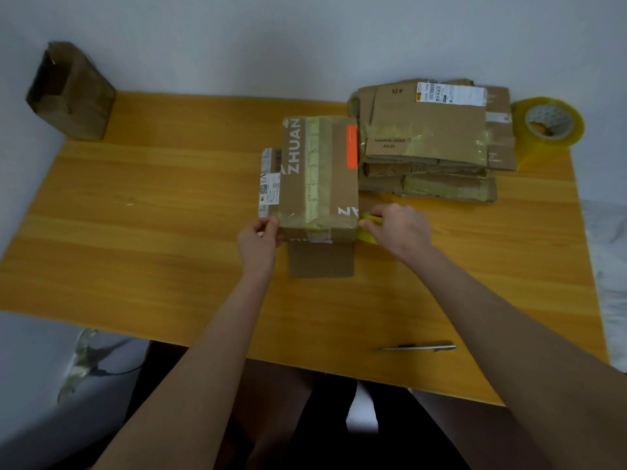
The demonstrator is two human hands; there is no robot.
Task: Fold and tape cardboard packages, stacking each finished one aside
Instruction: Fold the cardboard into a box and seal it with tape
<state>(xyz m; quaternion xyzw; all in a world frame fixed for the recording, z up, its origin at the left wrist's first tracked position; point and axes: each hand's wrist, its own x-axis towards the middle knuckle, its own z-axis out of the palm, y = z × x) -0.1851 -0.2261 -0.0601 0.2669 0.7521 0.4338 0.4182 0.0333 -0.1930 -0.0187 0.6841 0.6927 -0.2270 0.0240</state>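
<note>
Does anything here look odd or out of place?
A cardboard flap sticks out flat from under the near end of the package being taped. The stack of packages beside it is uneven, edges not lined up. Nothing is spilled.

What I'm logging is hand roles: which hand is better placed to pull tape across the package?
Right, probably: the right hand pinches the yellow tape beside the package; the left hand grips its opposite corner.

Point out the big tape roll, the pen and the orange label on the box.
big tape roll (pixel 548 121): head view, on its cardboard core.
pen (pixel 419 348): head view, middle of the barrel.
orange label (pixel 352 146): head view, middle of the label, at the box top's right edge.
</note>
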